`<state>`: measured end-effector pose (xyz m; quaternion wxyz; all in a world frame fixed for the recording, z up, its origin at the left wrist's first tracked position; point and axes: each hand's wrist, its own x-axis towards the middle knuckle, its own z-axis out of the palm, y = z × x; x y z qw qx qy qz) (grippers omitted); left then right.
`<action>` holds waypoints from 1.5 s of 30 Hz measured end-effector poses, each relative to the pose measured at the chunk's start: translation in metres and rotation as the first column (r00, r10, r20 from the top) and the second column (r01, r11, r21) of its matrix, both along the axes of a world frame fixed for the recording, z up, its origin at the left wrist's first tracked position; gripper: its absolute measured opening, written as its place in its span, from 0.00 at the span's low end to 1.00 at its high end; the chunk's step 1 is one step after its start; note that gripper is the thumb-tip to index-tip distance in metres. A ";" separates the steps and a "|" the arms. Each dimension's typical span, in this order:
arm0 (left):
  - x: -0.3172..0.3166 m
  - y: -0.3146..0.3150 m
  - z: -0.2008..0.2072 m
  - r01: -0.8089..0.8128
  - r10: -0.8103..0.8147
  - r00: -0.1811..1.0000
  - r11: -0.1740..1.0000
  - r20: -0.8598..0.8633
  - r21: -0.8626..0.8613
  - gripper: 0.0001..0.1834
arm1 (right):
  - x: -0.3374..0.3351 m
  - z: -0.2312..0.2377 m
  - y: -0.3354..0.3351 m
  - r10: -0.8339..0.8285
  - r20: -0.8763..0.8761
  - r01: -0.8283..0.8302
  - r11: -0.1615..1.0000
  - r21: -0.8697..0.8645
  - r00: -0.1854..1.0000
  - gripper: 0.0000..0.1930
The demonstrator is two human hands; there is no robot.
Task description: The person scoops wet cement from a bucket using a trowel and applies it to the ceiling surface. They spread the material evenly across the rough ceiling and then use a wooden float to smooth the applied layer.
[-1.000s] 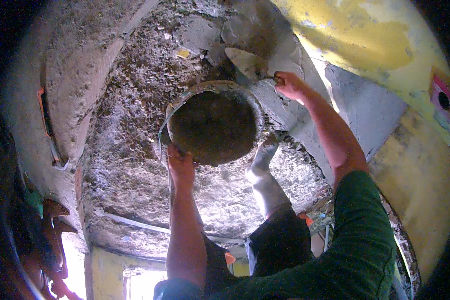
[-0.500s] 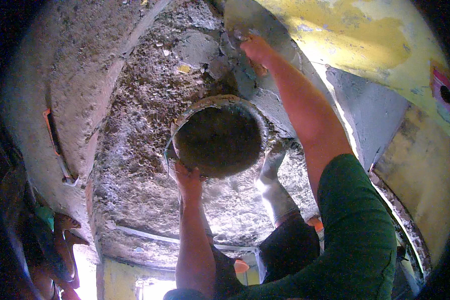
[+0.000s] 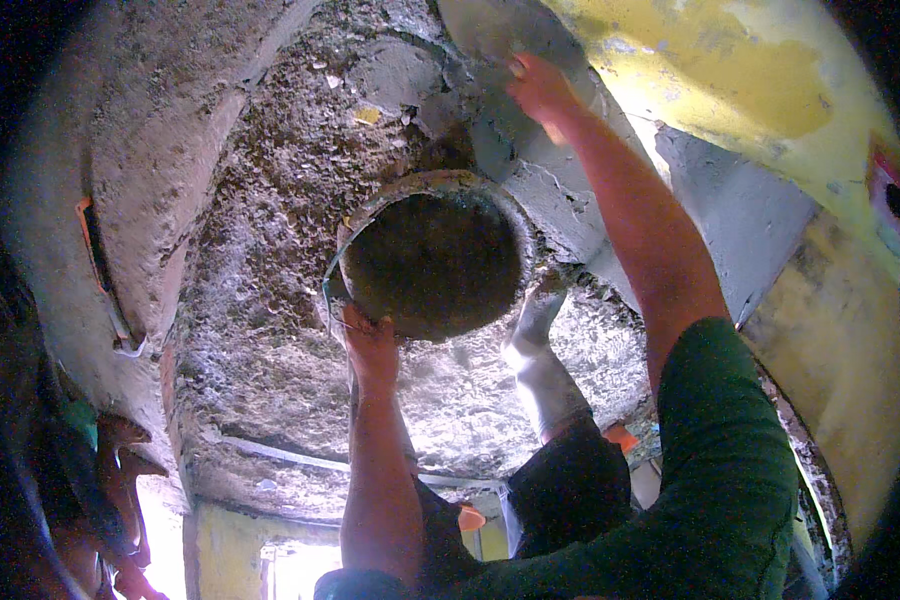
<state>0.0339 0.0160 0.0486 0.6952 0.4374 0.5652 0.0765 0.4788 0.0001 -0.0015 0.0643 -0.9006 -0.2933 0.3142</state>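
My left hand (image 3: 370, 345) grips the near rim of a round metal pan (image 3: 435, 255) filled with dark wet mortar and holds it out in front of me. My right hand (image 3: 540, 88) is stretched far up, closed on a trowel (image 3: 490, 35) whose grey blade is pressed on a band of fresh grey plaster (image 3: 530, 180) and is hard to tell apart from it. My arm in a green sleeve (image 3: 730, 450) crosses the right side. Below the pan shows my dust-covered lower leg (image 3: 540, 370).
A rough floor (image 3: 270, 330) strewn with mortar crumbs lies below. A bare concrete wall (image 3: 120, 130) with an orange fitting (image 3: 95, 250) curves along the left. A yellow wall (image 3: 730, 80) with a grey plastered patch (image 3: 745, 220) stands to the right. A bright opening (image 3: 290, 570) is at the bottom.
My right hand has swept the trowel up and to the left along the plaster band. The pan and my left hand have stayed nearly still.
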 end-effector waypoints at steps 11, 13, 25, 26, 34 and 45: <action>0.007 -0.001 0.007 -0.087 0.088 0.996 0.994 0.011 -0.058 0.26 | -0.016 -0.054 -0.064 0.295 0.042 -0.292 0.955 -0.056 0.955 0.20; 0.007 0.000 0.008 -0.105 0.105 0.994 0.991 0.001 -0.079 0.26 | -0.033 -0.051 -0.077 0.189 -0.015 -0.188 0.982 0.004 0.982 0.21; 0.009 0.004 0.010 -0.046 0.032 0.993 0.992 -0.117 -0.118 0.26 | -0.053 -0.052 -0.159 -0.129 0.054 0.136 0.977 -0.164 0.990 0.17; 0.009 0.005 0.009 -0.035 0.022 0.993 0.992 -0.112 -0.119 0.26 | -0.051 -0.064 -0.162 -0.180 0.097 0.183 0.983 -0.015 0.979 0.16; 0.009 0.007 0.012 0.011 -0.038 0.978 0.991 -0.204 -0.132 0.28 | -0.048 -0.088 -0.089 -0.065 -0.133 0.069 0.997 0.023 0.989 0.21; -0.012 -0.008 -0.010 -0.123 0.109 0.989 0.981 -0.098 -0.153 0.24 | -0.013 -0.031 0.077 -0.114 -0.497 0.095 0.994 -0.063 0.860 0.20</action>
